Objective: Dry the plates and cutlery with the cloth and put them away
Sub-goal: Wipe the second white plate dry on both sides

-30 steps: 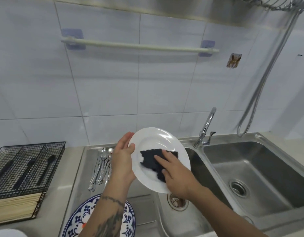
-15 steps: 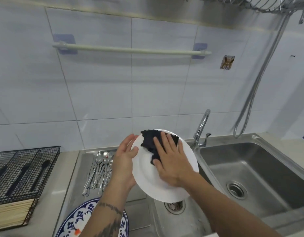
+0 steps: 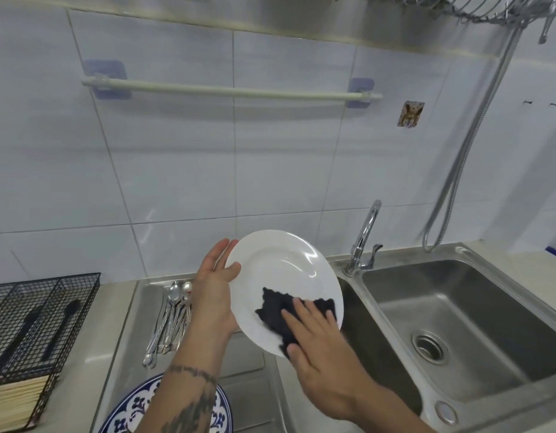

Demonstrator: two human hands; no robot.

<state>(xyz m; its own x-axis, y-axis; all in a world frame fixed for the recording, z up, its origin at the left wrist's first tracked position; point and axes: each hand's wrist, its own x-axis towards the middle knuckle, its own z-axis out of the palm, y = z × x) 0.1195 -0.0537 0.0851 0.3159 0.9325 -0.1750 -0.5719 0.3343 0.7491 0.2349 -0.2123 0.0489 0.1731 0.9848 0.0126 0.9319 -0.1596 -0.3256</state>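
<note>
Hiding under right hand (image 3: pixel 322 342): dark cloth (image 3: pixel 276 314)

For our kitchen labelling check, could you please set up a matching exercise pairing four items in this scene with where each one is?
Things:
1. white plate
2. dark cloth
3. spoons
4. blue patterned plate

Places:
A. lying on the draining board
B. at the bottom edge, under the left forearm
C. held up by the left hand
D. pressed under the right hand

Pairs: 1-C, 2-D, 3-A, 4-B
</note>
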